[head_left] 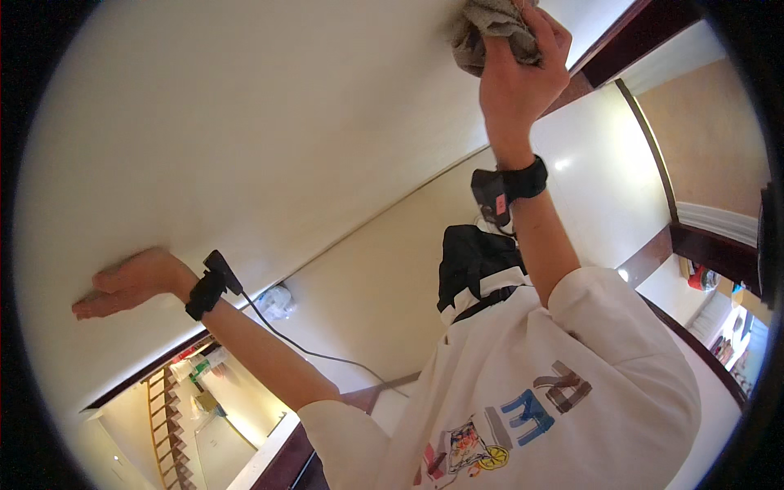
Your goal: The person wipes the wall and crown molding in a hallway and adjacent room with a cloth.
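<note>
A crumpled grey-brown cloth [498,33] is bunched in my right hand [523,82], with the fingers closed around it. The hand reaches up at the top right and presses the cloth to a large pale, smooth surface [269,106]. My left hand [135,282] is at the far left, edge-on beside the same surface, its fingers stretched out and nothing held. It appears to rest against the surface. Black bands with small devices circle my left wrist [206,296] and my right wrist [510,184].
A thin black cable [314,349] trails from the left wrist band toward my shirt. Dark wood trim [645,37] borders the surface at top right. Stairs with a wooden railing [163,425] show at lower left. A clear plastic bag [276,302] is beyond my left forearm.
</note>
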Motion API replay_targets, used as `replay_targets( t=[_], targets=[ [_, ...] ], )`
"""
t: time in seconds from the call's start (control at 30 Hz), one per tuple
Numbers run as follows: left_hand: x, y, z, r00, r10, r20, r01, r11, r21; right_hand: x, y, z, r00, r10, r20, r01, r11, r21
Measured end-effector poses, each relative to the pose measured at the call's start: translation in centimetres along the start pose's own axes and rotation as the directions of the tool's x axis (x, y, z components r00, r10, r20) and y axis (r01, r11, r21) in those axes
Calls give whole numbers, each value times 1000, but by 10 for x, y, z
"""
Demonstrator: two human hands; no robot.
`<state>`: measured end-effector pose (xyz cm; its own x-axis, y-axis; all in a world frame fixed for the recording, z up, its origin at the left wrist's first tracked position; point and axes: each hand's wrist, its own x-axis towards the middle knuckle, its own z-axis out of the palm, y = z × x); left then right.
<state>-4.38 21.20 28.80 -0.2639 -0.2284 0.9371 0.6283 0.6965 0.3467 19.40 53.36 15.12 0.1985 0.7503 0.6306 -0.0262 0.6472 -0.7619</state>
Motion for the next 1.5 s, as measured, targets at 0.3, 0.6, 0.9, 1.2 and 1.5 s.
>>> replay_targets(
  t=[0.3, 0.6, 0.9, 1.2, 1.5],
  targets=[
    [5, -13, 3, 999, 37, -2, -37, 999, 6, -147, 24, -19, 809, -27, 588, 73, 996, -54],
    [2, -9, -3, 999, 36, 15, -36, 999, 23, -80, 7, -5, 963, -27, 266, 44, 997, -59],
    [1, -17, -1, 997, 70, 16, -71, 993, 92, -137, 8, -15, 802, 249, 543, -221, 968, -117],
    [1, -1, 6, 1000, -1, -18, -1, 995, -96, -154, 5, -9, 811, 187, 554, -165, 982, -90],
    [1, -17, -3, 1000, 25, 0, -25, 999, 23, -97, -15, -3, 900, -94, 426, 99, 995, 10]
  ],
)
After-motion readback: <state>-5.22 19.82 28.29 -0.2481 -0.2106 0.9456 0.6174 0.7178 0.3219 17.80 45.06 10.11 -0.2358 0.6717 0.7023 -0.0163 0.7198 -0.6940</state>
